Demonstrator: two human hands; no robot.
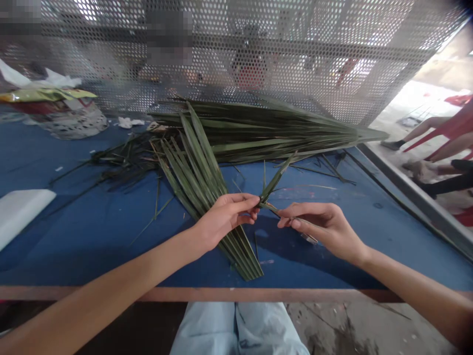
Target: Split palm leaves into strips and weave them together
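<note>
My left hand (227, 217) and my right hand (321, 224) meet above the blue table (92, 231), both pinched on one narrow green palm leaf strip (275, 180). The strip rises up and to the right from my left fingertips, and its lower end runs under my right fingers. Directly below my left hand lies a fan of long green palm leaves (195, 172), its narrow end pointing at the table's front edge. A larger bundle of palm leaves (266, 130) lies across the back of the table.
A perforated metal screen (295, 54) closes off the far side. At the left are a white slab (20, 209) and a heap of bags and wrappers (59, 111). Leaf scraps (121, 158) are scattered mid-table. A red chair and a person's legs (443, 133) show at the right.
</note>
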